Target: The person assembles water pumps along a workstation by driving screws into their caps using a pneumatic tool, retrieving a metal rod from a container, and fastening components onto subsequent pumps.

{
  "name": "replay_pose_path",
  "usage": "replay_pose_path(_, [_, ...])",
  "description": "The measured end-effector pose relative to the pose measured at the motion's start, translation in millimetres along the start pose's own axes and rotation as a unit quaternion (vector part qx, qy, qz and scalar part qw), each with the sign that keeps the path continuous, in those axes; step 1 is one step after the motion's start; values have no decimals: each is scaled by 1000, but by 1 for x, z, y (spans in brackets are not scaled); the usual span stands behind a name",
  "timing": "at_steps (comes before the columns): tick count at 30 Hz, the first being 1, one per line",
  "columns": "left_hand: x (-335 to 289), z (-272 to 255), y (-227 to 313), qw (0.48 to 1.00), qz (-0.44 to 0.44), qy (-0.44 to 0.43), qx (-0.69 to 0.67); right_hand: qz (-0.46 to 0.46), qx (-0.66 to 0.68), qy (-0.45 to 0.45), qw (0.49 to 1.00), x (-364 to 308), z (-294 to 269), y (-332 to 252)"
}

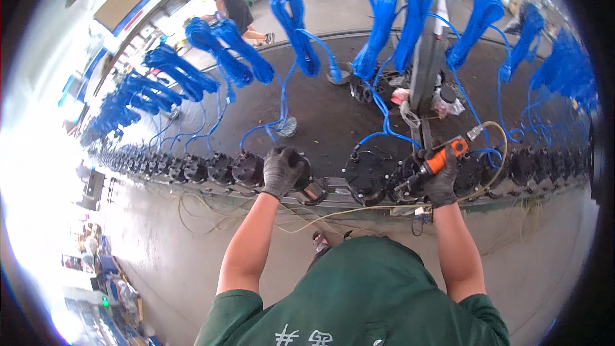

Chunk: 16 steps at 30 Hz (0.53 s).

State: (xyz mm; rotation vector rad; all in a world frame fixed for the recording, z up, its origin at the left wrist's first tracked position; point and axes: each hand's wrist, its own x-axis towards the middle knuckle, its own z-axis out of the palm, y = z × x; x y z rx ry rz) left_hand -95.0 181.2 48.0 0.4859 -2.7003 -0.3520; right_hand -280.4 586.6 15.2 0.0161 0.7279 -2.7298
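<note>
My left hand [282, 170], in a dark glove, curls its fingers over the top of a short cylindrical unit [312, 191] with a black cap and shiny metal side. The hand hides much of the cap. In my gloved right hand [442, 184] is an orange and black air screwdriver [446, 156], its tip slanting down to the left. A pale air hose [504, 147] loops away from the tool's back end. Between my hands stands a larger-looking round black unit [368, 174] with a blue cable. Another black unit is partly hidden behind the screwdriver and right hand.
Similar black units [220, 168] line the bench's near edge on both sides. Coiled blue cables [296, 25] hang above the dark bench top [256, 118]. A metal post [425, 45] rises beside a jar [446, 96] and plastic bags. Hoses trail below the edge; a person [234, 6] is beyond.
</note>
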Motion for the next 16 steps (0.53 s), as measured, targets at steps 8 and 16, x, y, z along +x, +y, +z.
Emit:
replay_pose_path(8, [-29,-9,28,995,-80,-24,56,-9,-12,-35,999,3,-8,-4])
replay_pose_path(16, [-12,-11,48,975,-190,-74,89,18,0,-71,997,5,-4,-5])
